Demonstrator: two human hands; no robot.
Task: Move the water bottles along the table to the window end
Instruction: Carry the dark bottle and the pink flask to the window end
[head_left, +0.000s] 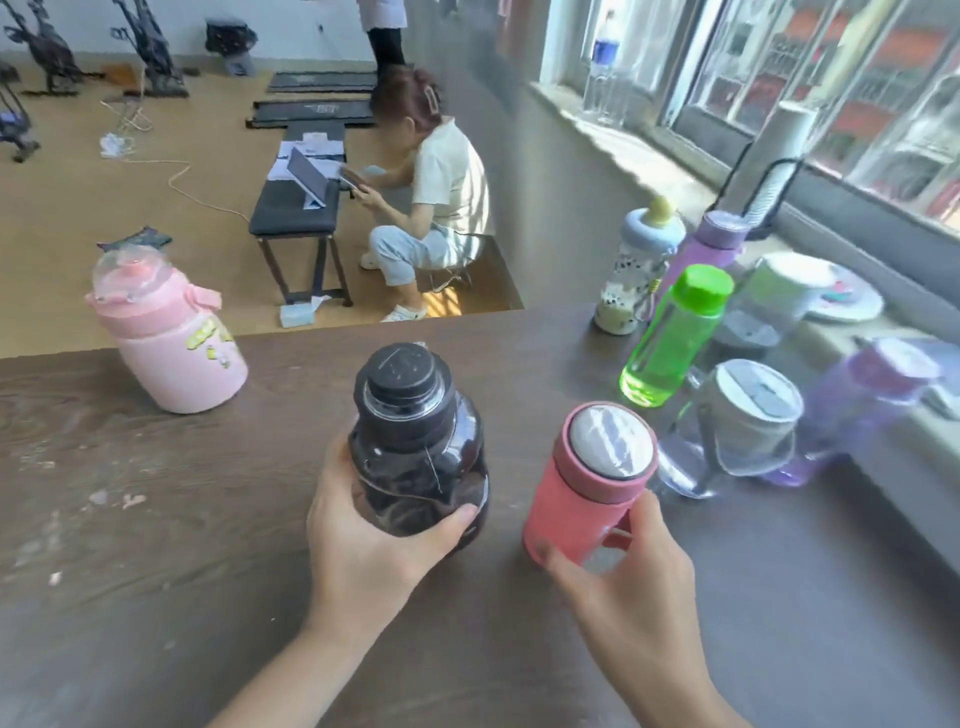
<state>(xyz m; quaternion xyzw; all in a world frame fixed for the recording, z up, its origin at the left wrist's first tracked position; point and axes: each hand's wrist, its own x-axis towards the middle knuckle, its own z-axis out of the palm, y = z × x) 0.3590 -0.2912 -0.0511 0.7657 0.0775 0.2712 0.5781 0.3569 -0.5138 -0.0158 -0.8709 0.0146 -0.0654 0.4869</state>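
Bottles crowd the window end of our dark surface (156, 545). Our left hand (363, 551) grips the dark bottle (421, 447) mid-surface; our right hand (628, 566) wraps the coral bottle (582, 493) just beside it. The pale pink bottle (166, 332) stands well apart, near the far-left edge.

I'm gripping a glossy, smoky clear-plastic bottle (418, 452). The pink bottle (582, 493) is looking matt under its shiny metal lid. The scuffed table (156, 519) is showing wood grain.

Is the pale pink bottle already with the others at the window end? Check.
No: the pale pink bottle stands alone at the table's far left, apart from the green bottle and its group.
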